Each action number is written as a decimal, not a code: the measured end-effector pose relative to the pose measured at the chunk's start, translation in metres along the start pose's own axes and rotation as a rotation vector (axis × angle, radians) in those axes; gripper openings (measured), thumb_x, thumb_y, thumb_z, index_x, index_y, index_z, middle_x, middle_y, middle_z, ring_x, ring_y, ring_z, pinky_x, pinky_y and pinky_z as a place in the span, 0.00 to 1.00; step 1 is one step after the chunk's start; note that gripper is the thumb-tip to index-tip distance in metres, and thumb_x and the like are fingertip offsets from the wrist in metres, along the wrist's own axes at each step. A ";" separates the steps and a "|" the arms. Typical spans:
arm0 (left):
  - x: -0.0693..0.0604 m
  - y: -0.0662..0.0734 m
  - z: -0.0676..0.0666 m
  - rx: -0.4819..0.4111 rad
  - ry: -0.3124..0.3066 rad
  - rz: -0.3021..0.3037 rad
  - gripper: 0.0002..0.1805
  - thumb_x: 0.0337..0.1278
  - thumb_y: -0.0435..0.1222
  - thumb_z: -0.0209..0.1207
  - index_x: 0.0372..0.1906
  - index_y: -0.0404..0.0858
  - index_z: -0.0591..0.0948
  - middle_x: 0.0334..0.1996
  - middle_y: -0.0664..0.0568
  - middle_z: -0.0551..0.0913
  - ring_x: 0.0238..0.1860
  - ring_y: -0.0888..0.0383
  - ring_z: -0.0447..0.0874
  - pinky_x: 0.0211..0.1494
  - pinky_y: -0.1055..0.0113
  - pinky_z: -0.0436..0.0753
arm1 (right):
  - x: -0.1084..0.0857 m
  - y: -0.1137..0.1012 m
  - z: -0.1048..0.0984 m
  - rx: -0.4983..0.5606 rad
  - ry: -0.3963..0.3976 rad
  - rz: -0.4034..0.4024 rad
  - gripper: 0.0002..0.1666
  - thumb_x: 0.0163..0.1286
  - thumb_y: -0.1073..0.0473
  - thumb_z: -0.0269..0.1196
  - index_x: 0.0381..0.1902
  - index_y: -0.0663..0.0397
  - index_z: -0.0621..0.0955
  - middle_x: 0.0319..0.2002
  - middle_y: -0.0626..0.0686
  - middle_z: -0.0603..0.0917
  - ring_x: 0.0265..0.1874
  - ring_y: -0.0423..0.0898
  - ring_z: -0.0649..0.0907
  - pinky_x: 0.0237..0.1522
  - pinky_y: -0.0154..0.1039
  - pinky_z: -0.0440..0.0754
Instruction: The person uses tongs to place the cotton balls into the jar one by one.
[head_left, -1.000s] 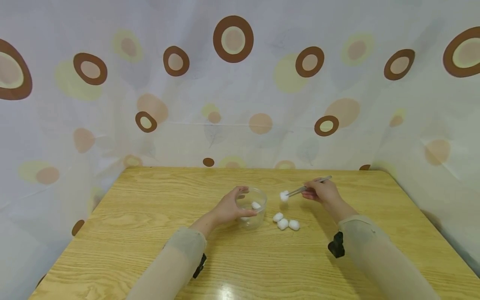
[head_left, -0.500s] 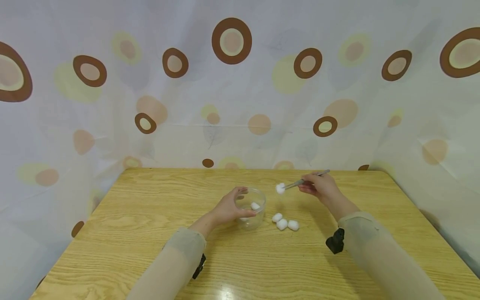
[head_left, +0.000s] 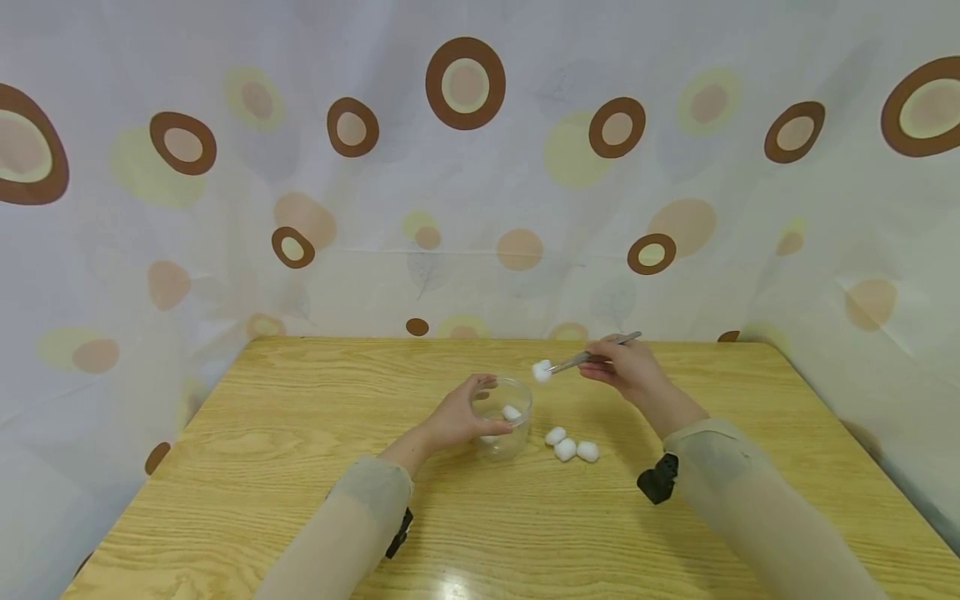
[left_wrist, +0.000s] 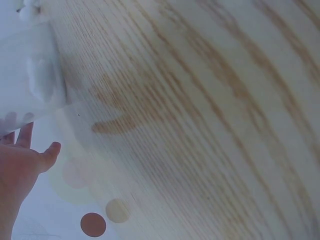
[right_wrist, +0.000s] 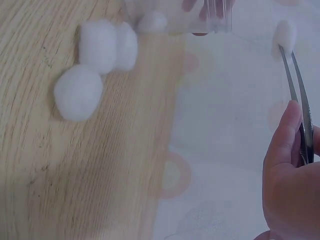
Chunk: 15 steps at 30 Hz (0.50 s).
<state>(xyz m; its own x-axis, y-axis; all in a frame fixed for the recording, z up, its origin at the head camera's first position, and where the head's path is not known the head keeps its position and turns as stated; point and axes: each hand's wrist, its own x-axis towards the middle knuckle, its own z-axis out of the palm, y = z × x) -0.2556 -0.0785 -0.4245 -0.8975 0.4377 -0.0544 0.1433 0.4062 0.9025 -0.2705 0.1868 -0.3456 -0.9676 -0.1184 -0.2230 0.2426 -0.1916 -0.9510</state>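
Note:
My left hand (head_left: 456,417) grips a clear plastic cup (head_left: 517,433) by its side on the table. Inside the cup a white cotton ball (head_left: 512,412) shows through the wall. In the right wrist view my right hand (right_wrist: 290,175) pinches metal tweezers (right_wrist: 305,105) between thumb and fingers. Their tips clasp another cotton ball (right_wrist: 286,37), held in the air just right of and above the cup's rim. On the wood right of the cup lie three loose cotton balls (head_left: 566,450), close together.
The wooden table (head_left: 315,400) extends around both hands. A patterned curtain (head_left: 465,192) hangs behind it and along both sides. A black wrist camera (head_left: 658,479) sits on the right sleeve.
My right hand has moved left and up with the tweezers and their cotton ball, nearer the cup. The left hand, the cup and the loose cotton balls stay in place.

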 end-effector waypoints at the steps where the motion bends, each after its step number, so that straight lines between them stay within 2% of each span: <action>1: 0.000 0.000 0.000 -0.003 -0.001 0.000 0.46 0.47 0.44 0.69 0.70 0.42 0.57 0.70 0.50 0.60 0.71 0.47 0.57 0.62 0.52 0.74 | 0.001 0.000 0.002 -0.002 -0.004 -0.001 0.11 0.69 0.68 0.51 0.26 0.55 0.74 0.21 0.49 0.79 0.22 0.39 0.84 0.32 0.30 0.84; 7: 0.001 -0.003 0.000 -0.007 -0.002 0.000 0.46 0.47 0.44 0.69 0.70 0.42 0.57 0.70 0.50 0.60 0.71 0.47 0.57 0.63 0.51 0.72 | 0.005 0.006 0.016 -0.021 -0.022 0.001 0.11 0.70 0.69 0.51 0.27 0.55 0.74 0.20 0.49 0.81 0.21 0.39 0.84 0.31 0.30 0.84; 15: 0.002 -0.001 0.001 0.003 0.005 -0.004 0.47 0.47 0.44 0.69 0.70 0.40 0.57 0.70 0.49 0.61 0.70 0.47 0.58 0.63 0.50 0.72 | 0.008 0.014 0.032 -0.080 -0.047 -0.011 0.04 0.69 0.68 0.51 0.32 0.60 0.70 0.19 0.49 0.82 0.19 0.39 0.84 0.29 0.31 0.84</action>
<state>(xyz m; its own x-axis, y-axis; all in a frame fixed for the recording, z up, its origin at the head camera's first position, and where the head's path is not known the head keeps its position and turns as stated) -0.2570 -0.0775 -0.4258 -0.9001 0.4321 -0.0559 0.1410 0.4103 0.9010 -0.2730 0.1517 -0.3542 -0.9654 -0.1628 -0.2038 0.2236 -0.1148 -0.9679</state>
